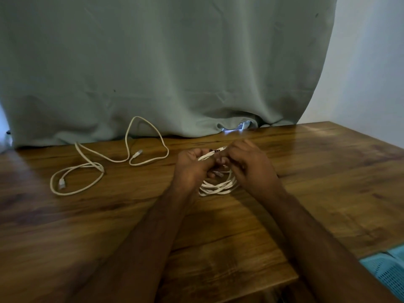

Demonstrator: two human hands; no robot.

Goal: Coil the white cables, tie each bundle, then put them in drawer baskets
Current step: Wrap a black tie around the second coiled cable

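A coiled white cable (218, 188) hangs between both hands over the middle of the wooden table (328, 171). My left hand (192, 167) grips the coil's upper left side. My right hand (247, 162) pinches the top of the coil, where a thin dark-and-white tie (215, 151) wraps the strands. The coil's lower loops rest on the table. A second white cable (109, 159) lies loose and uncoiled at the left, with a plug at each end.
A grey-green curtain (166, 68) hangs along the table's far edge. A light blue plastic basket (387, 272) shows at the bottom right, below the table's near edge. A white wall (371, 73) rises at the right.
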